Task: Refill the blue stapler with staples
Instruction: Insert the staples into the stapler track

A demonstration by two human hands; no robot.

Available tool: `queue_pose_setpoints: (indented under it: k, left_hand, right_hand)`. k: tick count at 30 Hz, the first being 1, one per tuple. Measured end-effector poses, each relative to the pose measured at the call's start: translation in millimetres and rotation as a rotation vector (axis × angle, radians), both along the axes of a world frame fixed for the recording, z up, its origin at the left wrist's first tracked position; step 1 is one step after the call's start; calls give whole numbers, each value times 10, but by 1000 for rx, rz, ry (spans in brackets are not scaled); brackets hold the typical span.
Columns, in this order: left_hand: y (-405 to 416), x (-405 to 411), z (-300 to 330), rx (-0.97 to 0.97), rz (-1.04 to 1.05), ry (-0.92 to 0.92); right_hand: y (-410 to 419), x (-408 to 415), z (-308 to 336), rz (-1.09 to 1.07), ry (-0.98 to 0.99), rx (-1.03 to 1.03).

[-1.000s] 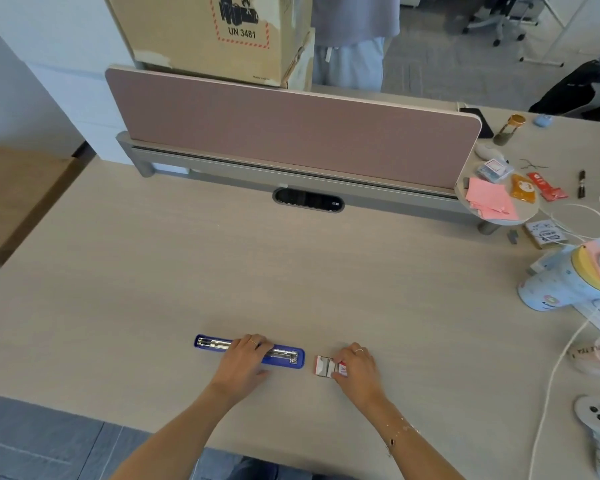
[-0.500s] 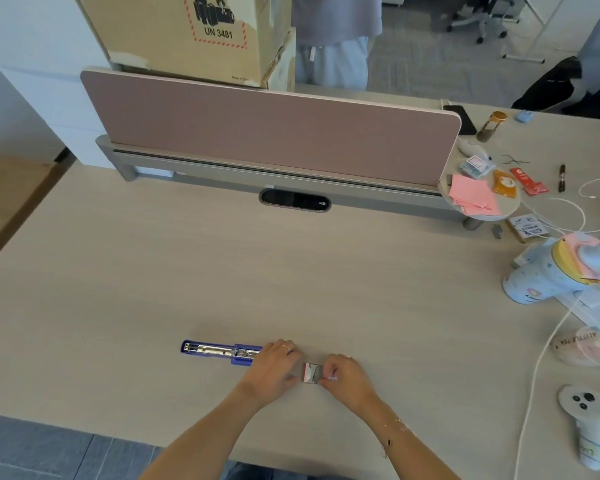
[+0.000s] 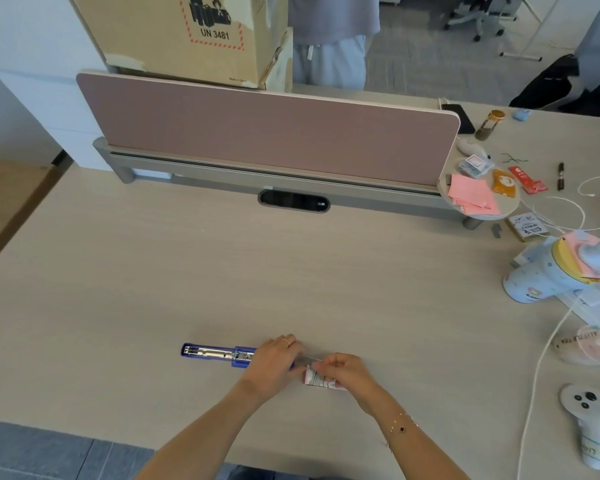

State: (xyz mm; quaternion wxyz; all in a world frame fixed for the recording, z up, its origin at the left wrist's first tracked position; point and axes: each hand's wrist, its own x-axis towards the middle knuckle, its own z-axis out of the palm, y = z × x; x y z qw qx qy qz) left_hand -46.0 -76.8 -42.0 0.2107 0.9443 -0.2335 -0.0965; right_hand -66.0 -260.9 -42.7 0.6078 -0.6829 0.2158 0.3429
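Both hands [image 3: 312, 368] pinch a staple box [image 3: 317, 378] near the worktop's [image 3: 222, 271] near edge, beside the opened blue stapler [image 3: 215, 355]; clutter lines the right edge.

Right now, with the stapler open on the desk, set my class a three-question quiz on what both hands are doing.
1. True or false: the blue stapler lies opened flat on the desk.
2. What does the right hand hold?
3. Which hand is beside the stapler: A left hand, B right?

Key: 1 true. 2 the small staple box. 3 A.
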Motion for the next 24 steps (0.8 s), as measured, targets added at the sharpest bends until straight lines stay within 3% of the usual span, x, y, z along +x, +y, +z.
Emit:
queue_pose_setpoints:
  k: [12,17,24]
  left_hand:
    - [303,69,66,52,-63,-22]
    - [379,99,48,90,-38,-14]
    - [505,177,-16,109,-24,4]
  right_hand:
    - [323,110,60,102,20,-40]
    - [450,131,35,90,-234,-198]
    - [584,152,14,339,-378,-380]
